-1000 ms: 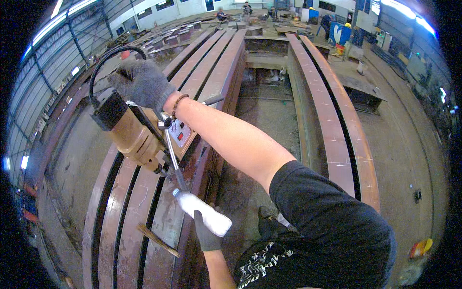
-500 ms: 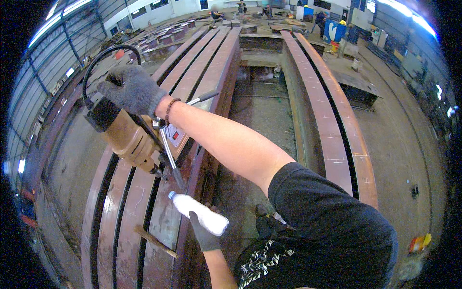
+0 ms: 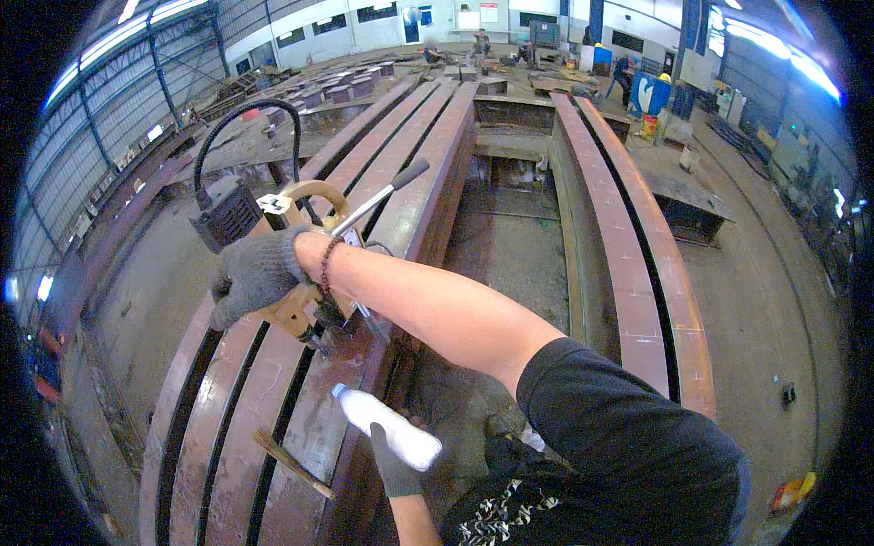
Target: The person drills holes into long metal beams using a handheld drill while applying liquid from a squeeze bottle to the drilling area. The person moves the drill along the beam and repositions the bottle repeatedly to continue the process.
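Observation:
My left hand (image 3: 396, 464), in a grey glove, is closed around a white plastic bottle (image 3: 391, 429) with a blue cap. The bottle tilts, its cap pointing up and left above a brown steel beam. Stretched across to the left, my right hand (image 3: 259, 280) wears a grey knit glove and curls around the body of a magnetic drill (image 3: 293, 314). The drill stands on the beams, with a black motor (image 3: 229, 214), a tan handle and a black cable hose (image 3: 246, 107). Its feed lever (image 3: 391, 189) with a black grip sticks up beside my wrist. The drill tip is just beyond the bottle cap.
A brush (image 3: 293, 464) lies on the beams near me. Long steel beams (image 3: 628, 264) run away on the right, with a deep gap between the two groups. Steel pieces, a blue drum (image 3: 650, 95) and several people are farther back. A yellow and red object (image 3: 792, 491) lies at right.
My right hand has moved down from the top of the drill's motor to its lower body. The bottle stays in my left hand, almost in place. The view has tipped up.

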`<state>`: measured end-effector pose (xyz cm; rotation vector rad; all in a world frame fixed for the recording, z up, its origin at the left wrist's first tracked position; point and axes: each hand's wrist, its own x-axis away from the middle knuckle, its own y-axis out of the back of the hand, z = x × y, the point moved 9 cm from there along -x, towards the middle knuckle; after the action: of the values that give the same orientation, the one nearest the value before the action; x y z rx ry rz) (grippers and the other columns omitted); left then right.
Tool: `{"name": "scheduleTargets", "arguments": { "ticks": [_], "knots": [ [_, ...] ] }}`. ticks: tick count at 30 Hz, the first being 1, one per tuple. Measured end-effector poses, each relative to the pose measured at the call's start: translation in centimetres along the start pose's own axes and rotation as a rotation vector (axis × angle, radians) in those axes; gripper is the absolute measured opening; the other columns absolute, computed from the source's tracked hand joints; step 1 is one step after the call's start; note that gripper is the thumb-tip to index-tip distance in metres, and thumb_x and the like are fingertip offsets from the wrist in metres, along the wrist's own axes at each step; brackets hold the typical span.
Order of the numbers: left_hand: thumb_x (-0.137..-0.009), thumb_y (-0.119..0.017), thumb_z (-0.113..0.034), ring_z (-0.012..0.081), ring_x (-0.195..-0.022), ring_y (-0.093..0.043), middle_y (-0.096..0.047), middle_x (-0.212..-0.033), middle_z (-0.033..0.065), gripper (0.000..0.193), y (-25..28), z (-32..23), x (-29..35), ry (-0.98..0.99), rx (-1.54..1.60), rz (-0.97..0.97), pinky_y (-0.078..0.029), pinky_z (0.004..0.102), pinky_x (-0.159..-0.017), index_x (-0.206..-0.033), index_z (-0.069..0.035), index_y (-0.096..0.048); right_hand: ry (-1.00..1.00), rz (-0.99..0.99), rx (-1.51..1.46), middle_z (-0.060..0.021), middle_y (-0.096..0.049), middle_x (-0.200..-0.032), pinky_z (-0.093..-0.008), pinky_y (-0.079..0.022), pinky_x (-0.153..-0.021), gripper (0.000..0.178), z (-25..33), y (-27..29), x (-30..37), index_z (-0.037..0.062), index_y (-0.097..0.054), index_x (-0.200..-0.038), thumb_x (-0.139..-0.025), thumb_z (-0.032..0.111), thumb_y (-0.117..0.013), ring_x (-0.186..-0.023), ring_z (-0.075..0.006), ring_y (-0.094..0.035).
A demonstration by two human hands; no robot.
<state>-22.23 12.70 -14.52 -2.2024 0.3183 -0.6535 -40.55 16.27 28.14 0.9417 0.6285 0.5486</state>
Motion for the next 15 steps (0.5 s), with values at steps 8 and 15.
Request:
{"name": "scheduleTargets", "arguments": {
  "ticks": [8, 15],
  "knots": [
    [-0.097, -0.057, -0.063, 0.0301, -0.098, -0.067, -0.067, -0.112, 0.0144, 0.07, 2.1, 1.6, -0.3, 0.061, 0.081, -0.093, -0.058, 0.045, -0.085, -0.131, -0.002, -0.055, -0.175, 0.547, -0.009, -0.0115, -0.073, -0.109, -0.0416, -0.052, -0.085, 0.08, -3.6, -4.4, -2.5, 0.004, -0.067, -0.131, -0.084, 0.069, -0.068, -0.095, -0.0274, -0.065],
    [-0.098, -0.057, -0.063, 0.0296, -0.099, -0.066, -0.066, -0.114, 0.0133, 0.071, -0.4, 1.6, -0.1, 0.023, 0.003, -0.124, -0.058, 0.044, -0.087, -0.135, -0.003, -0.054, -0.042, 0.428, -0.061, -0.0155, -0.071, -0.127, -0.045, -0.049, -0.099, 0.074, -5.5, -5.4, -3.5, 0.0039, -0.066, -0.133, -0.088, 0.063, -0.066, -0.113, -0.0308, -0.065]
  ]
}}
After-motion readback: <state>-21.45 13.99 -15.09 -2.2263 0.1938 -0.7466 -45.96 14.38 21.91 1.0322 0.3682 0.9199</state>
